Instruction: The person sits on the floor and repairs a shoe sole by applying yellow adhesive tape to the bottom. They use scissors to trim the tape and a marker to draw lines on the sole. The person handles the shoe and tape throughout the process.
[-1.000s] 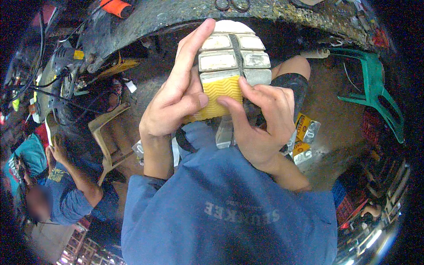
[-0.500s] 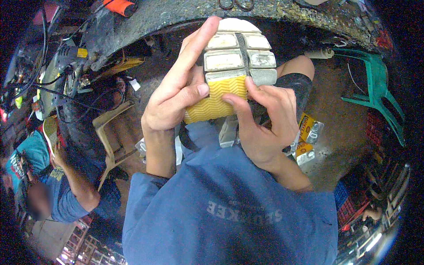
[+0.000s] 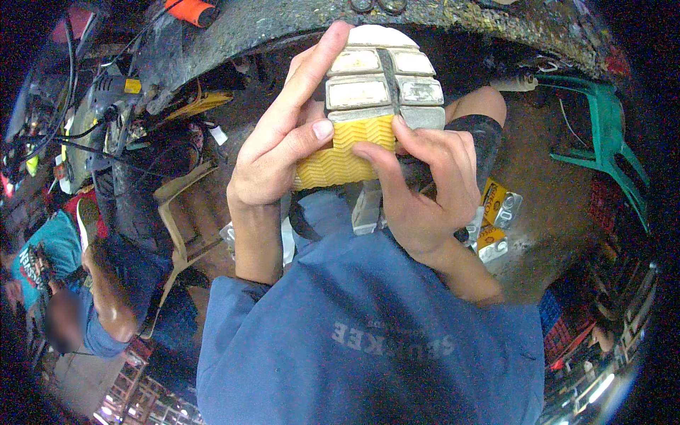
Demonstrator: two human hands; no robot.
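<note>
"In the head view, where is the shoe sole [image 3: 357, 92] held?"

"Short of the bench [image 3: 283, 30]. Its left edge is clasped by the left grip [image 3: 268, 152]; its yellow patch [image 3: 341, 157] is touched by the right grip [image 3: 433, 180], thumb and forefinger parted; whether anything is pinched cannot be told."

"Handling?"

"Probably light, grippy, bendable; best held by its edges."

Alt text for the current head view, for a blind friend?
The left hand holds a shoe sole with whitish tread blocks; the right hand touches its yellow, zigzag-ridged section. A green plastic chair is at right.
</note>
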